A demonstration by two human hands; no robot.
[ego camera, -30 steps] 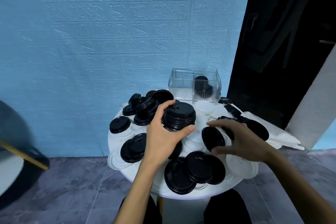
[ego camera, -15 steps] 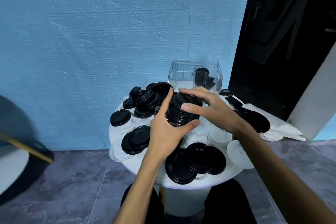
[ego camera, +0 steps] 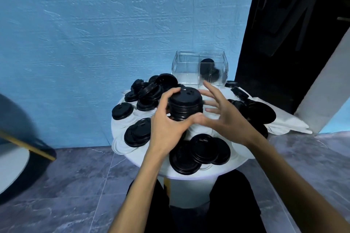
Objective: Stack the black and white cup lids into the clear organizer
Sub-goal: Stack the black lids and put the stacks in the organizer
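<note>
Fingers: left hand (ego camera: 166,130) curled round the lid stack (ego camera: 185,104); right hand (ego camera: 225,117) spread beside it, blurred.
Stack: held above the table (ego camera: 151,162), before the organizer (ego camera: 199,70).
Organizer: black lids (ego camera: 208,71) in right compartment, count unclear.
Hidden: white lids (ego camera: 123,143) mostly under black ones.

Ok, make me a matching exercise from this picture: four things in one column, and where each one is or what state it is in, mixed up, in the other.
Things:
1. left hand
2. right hand
3. organizer
4. cloth

States:
A. at the table's far edge, black lids in its right half
B. open, fingers spread beside the stack
C. grips a stack of black lids
D. white, draped off the table's right side

Pairs: 1-C, 2-B, 3-A, 4-D
</note>
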